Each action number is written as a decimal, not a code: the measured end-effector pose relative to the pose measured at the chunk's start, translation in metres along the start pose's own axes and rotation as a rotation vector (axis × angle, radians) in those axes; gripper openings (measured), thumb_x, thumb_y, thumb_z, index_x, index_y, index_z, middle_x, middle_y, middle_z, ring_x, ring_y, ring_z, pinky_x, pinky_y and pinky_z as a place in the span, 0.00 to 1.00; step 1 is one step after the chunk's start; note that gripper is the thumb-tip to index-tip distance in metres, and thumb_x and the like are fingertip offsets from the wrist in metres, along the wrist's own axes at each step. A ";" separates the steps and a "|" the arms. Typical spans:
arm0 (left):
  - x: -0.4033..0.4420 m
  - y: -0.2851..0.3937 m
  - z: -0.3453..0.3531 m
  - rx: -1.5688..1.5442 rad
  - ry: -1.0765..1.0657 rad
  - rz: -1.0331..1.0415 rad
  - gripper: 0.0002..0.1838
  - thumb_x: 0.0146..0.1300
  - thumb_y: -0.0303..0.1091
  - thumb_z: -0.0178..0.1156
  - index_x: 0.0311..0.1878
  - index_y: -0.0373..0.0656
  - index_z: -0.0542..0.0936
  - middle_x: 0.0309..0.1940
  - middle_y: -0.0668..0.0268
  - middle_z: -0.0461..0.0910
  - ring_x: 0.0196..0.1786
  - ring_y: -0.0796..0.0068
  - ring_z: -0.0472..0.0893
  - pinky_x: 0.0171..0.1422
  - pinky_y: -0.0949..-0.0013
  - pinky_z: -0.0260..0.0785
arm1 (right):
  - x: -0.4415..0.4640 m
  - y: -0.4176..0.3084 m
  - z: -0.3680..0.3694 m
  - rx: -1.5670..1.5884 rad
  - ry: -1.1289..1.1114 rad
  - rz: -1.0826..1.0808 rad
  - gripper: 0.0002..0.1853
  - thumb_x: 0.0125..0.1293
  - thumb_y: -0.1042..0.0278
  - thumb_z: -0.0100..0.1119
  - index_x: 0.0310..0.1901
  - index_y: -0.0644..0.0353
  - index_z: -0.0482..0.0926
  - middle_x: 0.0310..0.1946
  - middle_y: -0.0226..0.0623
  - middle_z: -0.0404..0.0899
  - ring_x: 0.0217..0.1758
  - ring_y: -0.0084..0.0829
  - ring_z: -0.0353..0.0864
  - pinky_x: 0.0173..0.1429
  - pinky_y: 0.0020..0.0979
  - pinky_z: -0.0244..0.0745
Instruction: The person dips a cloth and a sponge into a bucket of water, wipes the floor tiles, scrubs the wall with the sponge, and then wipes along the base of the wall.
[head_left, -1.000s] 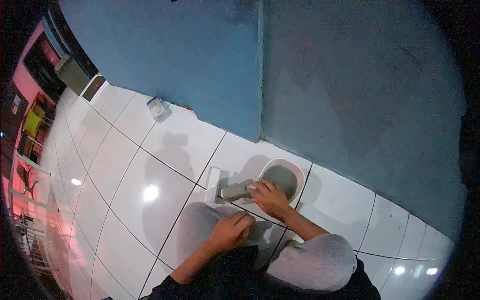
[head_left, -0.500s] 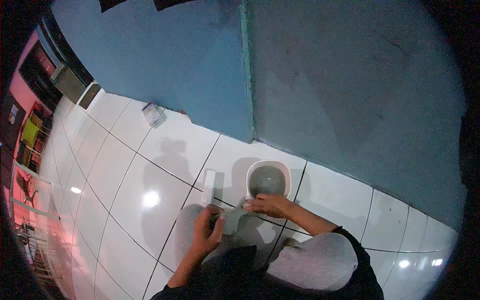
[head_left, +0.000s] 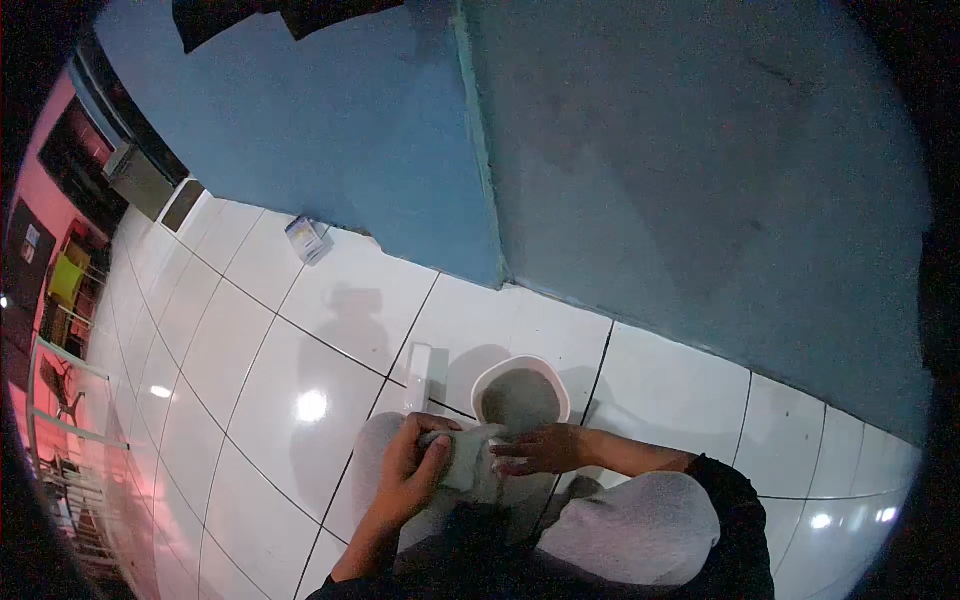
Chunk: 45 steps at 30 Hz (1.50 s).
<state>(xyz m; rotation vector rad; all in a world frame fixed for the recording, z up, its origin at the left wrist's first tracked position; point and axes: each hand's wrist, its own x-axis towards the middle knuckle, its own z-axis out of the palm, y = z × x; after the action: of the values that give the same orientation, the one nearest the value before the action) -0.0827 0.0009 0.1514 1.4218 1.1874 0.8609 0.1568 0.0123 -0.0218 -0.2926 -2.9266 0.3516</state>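
Note:
My left hand (head_left: 412, 465) is closed on a grey cloth (head_left: 465, 460) that hangs over my lap, its corner reaching toward the container. Close beside it, my right hand (head_left: 545, 450) is open, its fingers apart and pointing left at the cloth's edge; whether they touch the cloth I cannot tell. Just beyond the right hand stands a white container (head_left: 520, 395) with a rounded square rim and murky grey contents. A narrow white block-like object (head_left: 418, 376) is on the tiles left of the container, partly behind my left hand.
White tiles (head_left: 370, 335) cover the floor. A blue-grey wall (head_left: 640, 200) runs along the far side, with a small printed pack (head_left: 303, 240) at its foot. Metal-framed furniture (head_left: 75, 430) stands at far left. My grey-clad knee (head_left: 640, 525) is below the right forearm.
The white container has shifted nearer to me and slightly left. My right hand has come off its rim and moved lower, fingers spread. The left hand keeps the cloth.

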 end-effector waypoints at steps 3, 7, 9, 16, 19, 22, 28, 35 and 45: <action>0.003 -0.002 0.003 0.008 -0.017 0.018 0.06 0.64 0.25 0.50 0.43 0.36 0.70 0.41 0.59 0.76 0.41 0.75 0.74 0.46 0.72 0.67 | -0.002 -0.007 -0.006 0.034 0.078 0.003 0.33 0.57 0.66 0.54 0.65 0.41 0.56 0.67 0.46 0.54 0.56 0.43 0.71 0.58 0.43 0.69; 0.010 -0.005 0.008 0.131 -0.059 0.077 0.07 0.64 0.26 0.51 0.43 0.37 0.72 0.40 0.60 0.76 0.42 0.75 0.75 0.46 0.71 0.68 | -0.011 -0.016 -0.036 0.224 0.301 0.149 0.28 0.53 0.63 0.59 0.59 0.40 0.67 0.59 0.48 0.65 0.53 0.43 0.72 0.53 0.45 0.69; 0.016 -0.005 0.013 0.113 -0.075 0.074 0.06 0.64 0.26 0.51 0.43 0.37 0.72 0.40 0.60 0.77 0.42 0.75 0.76 0.45 0.70 0.68 | -0.026 -0.014 -0.036 0.202 0.793 0.415 0.21 0.52 0.58 0.62 0.50 0.38 0.74 0.46 0.42 0.74 0.49 0.41 0.74 0.50 0.43 0.68; 0.070 0.023 0.078 0.171 -0.277 0.405 0.06 0.63 0.29 0.52 0.42 0.39 0.72 0.33 0.58 0.76 0.36 0.74 0.75 0.42 0.70 0.67 | -0.004 -0.028 -0.081 -0.677 0.974 0.258 0.21 0.41 0.44 0.69 0.40 0.27 0.76 0.52 0.29 0.67 0.60 0.34 0.63 0.60 0.47 0.60; 0.096 0.046 0.100 -0.017 -0.420 0.279 0.08 0.63 0.31 0.53 0.44 0.40 0.71 0.31 0.60 0.74 0.35 0.75 0.75 0.41 0.70 0.67 | -0.015 -0.018 -0.087 -0.733 0.969 0.421 0.18 0.45 0.48 0.69 0.40 0.26 0.75 0.54 0.28 0.63 0.62 0.33 0.57 0.60 0.49 0.61; 0.131 0.043 0.104 0.087 -0.426 0.200 0.10 0.65 0.31 0.52 0.47 0.39 0.70 0.38 0.64 0.74 0.39 0.77 0.72 0.43 0.73 0.66 | -0.033 0.007 -0.105 -0.871 0.899 0.559 0.19 0.47 0.58 0.67 0.43 0.35 0.76 0.53 0.30 0.65 0.58 0.35 0.60 0.58 0.49 0.64; 0.152 -0.029 0.058 0.064 -0.132 0.209 0.18 0.65 0.29 0.52 0.58 0.42 0.66 0.58 0.61 0.66 0.57 0.68 0.71 0.54 0.66 0.68 | -0.045 0.081 -0.071 -0.104 0.532 0.760 0.17 0.55 0.53 0.60 0.44 0.52 0.78 0.56 0.41 0.69 0.60 0.44 0.64 0.60 0.48 0.62; 0.100 -0.108 -0.005 -0.050 0.040 -0.121 0.17 0.65 0.27 0.50 0.57 0.41 0.66 0.53 0.64 0.70 0.54 0.69 0.73 0.52 0.69 0.67 | -0.049 0.113 -0.026 0.171 0.192 0.597 0.22 0.66 0.50 0.46 0.55 0.54 0.73 0.55 0.36 0.72 0.59 0.40 0.69 0.64 0.40 0.62; 0.119 -0.127 0.007 -0.148 0.080 -0.124 0.16 0.66 0.31 0.49 0.56 0.40 0.66 0.50 0.63 0.71 0.50 0.71 0.74 0.46 0.70 0.66 | -0.048 0.133 0.028 -0.034 -0.145 0.535 0.28 0.68 0.50 0.42 0.68 0.45 0.54 0.72 0.32 0.43 0.75 0.33 0.39 0.76 0.42 0.33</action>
<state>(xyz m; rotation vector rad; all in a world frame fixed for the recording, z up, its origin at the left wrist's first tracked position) -0.0737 0.1087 0.0148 1.1917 1.2322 0.9061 0.2202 0.1228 -0.0895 -1.1033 -2.9502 0.4066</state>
